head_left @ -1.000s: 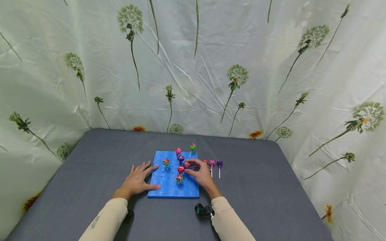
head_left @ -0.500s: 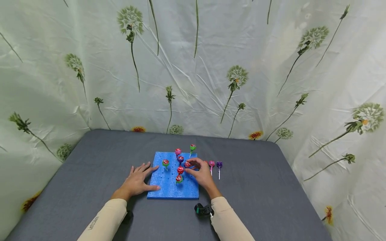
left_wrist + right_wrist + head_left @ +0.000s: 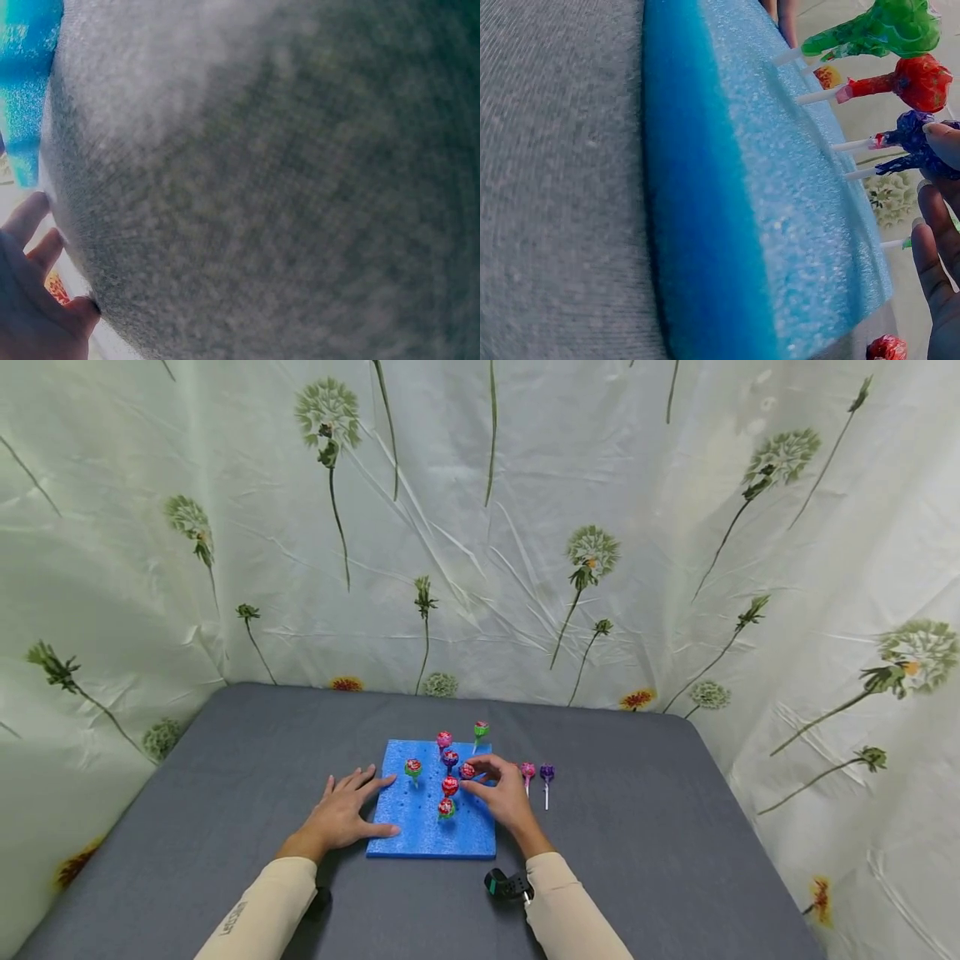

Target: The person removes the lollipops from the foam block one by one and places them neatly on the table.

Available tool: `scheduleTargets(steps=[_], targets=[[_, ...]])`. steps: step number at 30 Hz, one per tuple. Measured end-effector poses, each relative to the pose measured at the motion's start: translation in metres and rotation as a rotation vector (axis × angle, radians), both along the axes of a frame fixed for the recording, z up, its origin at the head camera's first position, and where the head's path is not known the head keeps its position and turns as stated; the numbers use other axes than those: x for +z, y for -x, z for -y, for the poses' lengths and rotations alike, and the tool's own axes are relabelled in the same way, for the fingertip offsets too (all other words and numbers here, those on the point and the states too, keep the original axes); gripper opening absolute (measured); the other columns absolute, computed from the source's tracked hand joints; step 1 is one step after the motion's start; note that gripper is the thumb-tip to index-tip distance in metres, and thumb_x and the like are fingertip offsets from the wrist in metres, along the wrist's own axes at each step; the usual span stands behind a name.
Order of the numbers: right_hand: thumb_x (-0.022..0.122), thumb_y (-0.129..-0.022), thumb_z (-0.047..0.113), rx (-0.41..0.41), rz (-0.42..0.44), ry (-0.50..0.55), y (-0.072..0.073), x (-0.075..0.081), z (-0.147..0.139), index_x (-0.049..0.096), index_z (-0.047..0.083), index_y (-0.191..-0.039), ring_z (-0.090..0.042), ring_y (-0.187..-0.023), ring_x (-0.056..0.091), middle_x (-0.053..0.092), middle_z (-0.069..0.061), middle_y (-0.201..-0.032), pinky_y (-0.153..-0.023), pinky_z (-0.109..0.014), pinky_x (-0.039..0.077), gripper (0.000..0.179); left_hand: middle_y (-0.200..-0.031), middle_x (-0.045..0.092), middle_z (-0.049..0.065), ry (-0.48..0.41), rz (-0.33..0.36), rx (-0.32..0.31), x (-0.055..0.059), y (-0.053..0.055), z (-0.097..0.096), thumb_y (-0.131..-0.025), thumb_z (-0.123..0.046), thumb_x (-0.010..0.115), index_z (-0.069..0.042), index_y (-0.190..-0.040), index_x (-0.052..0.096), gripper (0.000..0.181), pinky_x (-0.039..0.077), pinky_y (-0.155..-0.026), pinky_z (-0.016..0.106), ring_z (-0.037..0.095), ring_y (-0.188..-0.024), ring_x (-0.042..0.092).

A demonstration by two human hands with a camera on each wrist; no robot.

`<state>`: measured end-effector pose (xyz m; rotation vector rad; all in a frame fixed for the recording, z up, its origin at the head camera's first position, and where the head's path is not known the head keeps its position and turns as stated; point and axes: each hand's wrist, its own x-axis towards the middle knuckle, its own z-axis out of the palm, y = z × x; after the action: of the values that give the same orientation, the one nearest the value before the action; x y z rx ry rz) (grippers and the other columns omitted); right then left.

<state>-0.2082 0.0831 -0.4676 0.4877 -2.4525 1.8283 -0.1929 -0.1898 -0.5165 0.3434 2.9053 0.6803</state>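
A blue foam board with rows of small holes lies on the table. My left hand rests at its left side, fingers spread, with thumb and index finger on the board. Over the board's right half, my right hand pinches the wrapped head of a lollipop. In the right wrist view its wrapper is dark purple and its white stick stands in the foam. Close by stand a purple lollipop, a red lollipop and a green-and-red lollipop.
More lollipops stand farther off: a green one, a pink one and another green one. Right of the board lie a pink lollipop, a purple lollipop and a red lollipop, hidden in the head view.
Both hands stay almost where they were, the right still pinching the same lollipop. The red lollipop on the table has slipped out of sight behind the right hand in the head view.
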Motion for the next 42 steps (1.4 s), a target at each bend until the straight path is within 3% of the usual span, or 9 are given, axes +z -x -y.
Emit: scheduleTargets(steps=[4,11,24,32,42], targets=[[0.072,-0.083,-0.001,-0.015,0.005,0.006,0.0,0.005,-0.002,0.064,-0.007,-0.108,-0.035,-0.101,0.062,0.067,-0.022,-0.104,-0.086,-0.053,0.049,0.027,-0.151,0.031,0.025,0.002,0.001,-0.002,0.001,0.001,-0.002,-0.07,-0.067,0.071,-0.017,-0.145,0.045,0.094,0.005,-0.109,0.07,0.05,-0.139,0.022],[0.073,-0.084,0.001,-0.049,0.031,0.015,0.002,0.006,-0.011,0.064,-0.006,-0.11,-0.032,-0.102,0.062,0.067,-0.019,-0.106,-0.082,-0.034,0.05,0.029,-0.151,0.032,0.025,0.013,-0.007,-0.003,-0.001,0.001,-0.001,-0.07,-0.068,0.071,-0.018,-0.144,0.046,0.094,0.006,-0.109,0.07,0.05,-0.138,0.023],[0.072,-0.086,0.005,-0.066,0.021,-0.031,0.004,-0.002,-0.037,0.067,-0.004,-0.112,-0.033,-0.096,0.061,0.067,-0.018,-0.105,-0.081,-0.029,0.051,0.028,-0.151,0.031,0.026,0.02,0.023,0.01,-0.004,0.002,0.0,-0.069,-0.07,0.07,-0.018,-0.145,0.045,0.096,0.005,-0.108,0.07,0.051,-0.137,0.024],[0.071,-0.086,0.002,-0.074,0.037,0.029,0.006,-0.006,-0.055,0.066,-0.007,-0.111,-0.03,-0.092,0.06,0.066,-0.023,-0.104,-0.077,-0.023,0.05,0.027,-0.151,0.031,0.026,0.021,0.024,0.008,-0.002,0.002,0.0,-0.069,-0.07,0.071,-0.019,-0.145,0.045,0.096,0.005,-0.108,0.071,0.051,-0.137,0.024],[0.071,-0.086,0.002,-0.139,0.078,0.019,0.008,-0.001,-0.077,0.067,-0.007,-0.109,-0.015,-0.082,0.057,0.066,-0.019,-0.098,-0.071,-0.021,0.049,0.025,-0.15,0.032,0.026,0.023,0.029,0.006,0.0,0.002,-0.002,-0.068,-0.07,0.071,-0.018,-0.144,0.046,0.096,0.006,-0.108,0.071,0.052,-0.136,0.025]])
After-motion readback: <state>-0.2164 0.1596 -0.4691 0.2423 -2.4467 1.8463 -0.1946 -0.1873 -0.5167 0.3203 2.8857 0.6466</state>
